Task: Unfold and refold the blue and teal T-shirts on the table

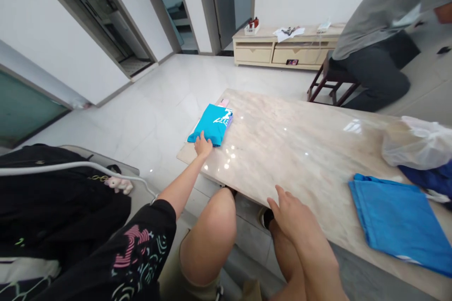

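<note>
At the far left end of the marble-look table (261, 150) lies a folded turquoise cloth item (212, 122) with white print. My left hand (204, 145) rests on its near edge, fingers spread; whether any fingertip is under the edge cannot be seen. Something purple (229, 121) shows from beneath its right side, and a pink phone-like object (223, 102) pokes out behind it. My right hand (291, 209) hovers at the table's front edge, thumb and fingers apart, with nothing in it. A folded blue cloth (399, 221) lies to its right.
A white plastic bag (416, 143) and dark blue fabric (429, 176) occupy the table's right end. Beyond the table, a person in grey (384, 23) sits on a dark wooden stool (332, 77). A low cabinet (252, 51) stands along the wall; a black bag (63, 188) lies at left.
</note>
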The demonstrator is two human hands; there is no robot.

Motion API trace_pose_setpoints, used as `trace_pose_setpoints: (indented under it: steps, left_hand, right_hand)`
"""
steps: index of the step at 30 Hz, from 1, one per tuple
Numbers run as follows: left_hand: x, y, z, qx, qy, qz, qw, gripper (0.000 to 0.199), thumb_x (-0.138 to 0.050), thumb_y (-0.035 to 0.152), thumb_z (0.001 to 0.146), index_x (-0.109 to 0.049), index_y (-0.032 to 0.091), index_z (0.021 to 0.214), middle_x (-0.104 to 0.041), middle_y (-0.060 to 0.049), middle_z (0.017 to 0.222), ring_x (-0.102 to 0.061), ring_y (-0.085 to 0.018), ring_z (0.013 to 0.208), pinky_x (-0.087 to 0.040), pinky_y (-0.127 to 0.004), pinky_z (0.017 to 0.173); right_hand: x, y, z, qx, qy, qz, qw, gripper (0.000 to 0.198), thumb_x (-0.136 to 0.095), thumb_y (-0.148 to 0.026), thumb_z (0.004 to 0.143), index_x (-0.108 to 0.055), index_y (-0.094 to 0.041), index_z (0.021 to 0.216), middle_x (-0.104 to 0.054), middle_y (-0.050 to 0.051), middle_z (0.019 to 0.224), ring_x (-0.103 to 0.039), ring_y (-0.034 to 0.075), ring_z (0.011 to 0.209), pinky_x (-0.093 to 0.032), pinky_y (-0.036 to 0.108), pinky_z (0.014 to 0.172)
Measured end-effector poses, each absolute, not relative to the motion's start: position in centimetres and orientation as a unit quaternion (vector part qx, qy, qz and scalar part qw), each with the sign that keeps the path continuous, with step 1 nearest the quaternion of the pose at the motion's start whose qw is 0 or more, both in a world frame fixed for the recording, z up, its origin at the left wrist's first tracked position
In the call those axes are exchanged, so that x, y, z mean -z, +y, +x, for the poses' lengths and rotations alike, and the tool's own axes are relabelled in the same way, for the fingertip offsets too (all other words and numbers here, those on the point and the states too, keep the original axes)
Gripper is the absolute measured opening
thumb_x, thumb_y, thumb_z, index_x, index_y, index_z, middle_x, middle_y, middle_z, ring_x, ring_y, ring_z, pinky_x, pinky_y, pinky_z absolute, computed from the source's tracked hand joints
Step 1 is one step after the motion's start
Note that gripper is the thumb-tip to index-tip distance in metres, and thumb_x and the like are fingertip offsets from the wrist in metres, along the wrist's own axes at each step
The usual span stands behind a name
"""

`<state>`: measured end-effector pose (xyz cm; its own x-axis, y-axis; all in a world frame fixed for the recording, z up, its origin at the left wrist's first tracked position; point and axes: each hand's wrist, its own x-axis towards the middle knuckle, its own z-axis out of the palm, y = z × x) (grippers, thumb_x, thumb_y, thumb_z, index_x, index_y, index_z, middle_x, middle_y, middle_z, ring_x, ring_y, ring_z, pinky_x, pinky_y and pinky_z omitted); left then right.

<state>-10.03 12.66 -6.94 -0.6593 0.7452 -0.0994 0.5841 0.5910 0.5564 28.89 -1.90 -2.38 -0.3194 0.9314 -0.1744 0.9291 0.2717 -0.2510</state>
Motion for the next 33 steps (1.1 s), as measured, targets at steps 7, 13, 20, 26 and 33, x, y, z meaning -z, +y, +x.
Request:
trace_pose_setpoints:
  steps: [7, 13, 20, 26, 33]
  left_hand:
    - [9.2, 14.4, -13.4, -0.193, 0.888, 0.401, 0.113, 0.066, -0.048, 0.042, 0.108, -0.047, 0.016, 0.169, -0.042, -0.025, 0.173, -0.030, -0.044, 0.164, -0.021, -0.062, 0.134]
    - [8.5, 13.7, -14.0, -0.223, 0.875, 0.416, 0.109, 0.062, -0.049, 0.032, 0.102, -0.059, 0.009, 0.158, -0.051, -0.028, 0.164, -0.038, -0.046, 0.155, -0.031, -0.063, 0.129]
    - [6.3, 14.0, -16.4, -0.344, 0.840, 0.364, 0.207, 0.048, -0.067, 0.026, 0.082, -0.079, 0.013, 0.126, -0.073, -0.021, 0.139, -0.055, -0.044, 0.145, -0.040, -0.055, 0.126]
    - [5.5, 13.9, -17.0, -0.385, 0.815, 0.313, 0.300, 0.022, -0.076, 0.025, 0.074, -0.080, 0.018, 0.095, -0.082, -0.013, 0.111, -0.072, -0.037, 0.123, -0.058, -0.046, 0.107]
    - [3.8, 13.4, -16.6, -0.434, 0.800, 0.260, 0.321, 0.023, -0.084, 0.030, 0.074, -0.075, 0.015, 0.088, -0.081, -0.012, 0.097, -0.075, -0.031, 0.110, -0.065, -0.041, 0.092]
  right_hand:
    - [5.0, -2.9, 30.4, -0.127, -0.803, -0.577, 0.076, 0.051, -0.047, -0.051, 0.110, -0.064, -0.021, 0.148, -0.078, 0.019, 0.101, -0.079, 0.033, 0.086, -0.053, 0.041, 0.069]
    - [2.5, -2.5, 27.6, -0.144, -0.784, -0.602, 0.054, 0.047, -0.055, -0.041, 0.106, -0.069, -0.018, 0.145, -0.079, 0.022, 0.110, -0.079, 0.036, 0.095, -0.057, 0.045, 0.078]
    - [-3.2, -1.4, 24.3, -0.245, -0.759, -0.595, -0.097, 0.051, -0.050, -0.035, 0.109, -0.061, -0.013, 0.154, -0.071, 0.023, 0.142, -0.073, 0.035, 0.127, -0.058, 0.045, 0.102]
    - [-4.3, -0.9, 24.2, -0.302, -0.746, -0.586, -0.090, 0.048, -0.054, -0.035, 0.110, -0.064, -0.010, 0.150, -0.070, 0.023, 0.145, -0.069, 0.033, 0.136, -0.054, 0.043, 0.112]
    - [-4.6, -0.4, 24.7, -0.313, -0.739, -0.593, -0.060, 0.046, -0.054, -0.036, 0.111, -0.066, -0.010, 0.147, -0.073, 0.022, 0.139, -0.069, 0.033, 0.136, -0.054, 0.043, 0.112]
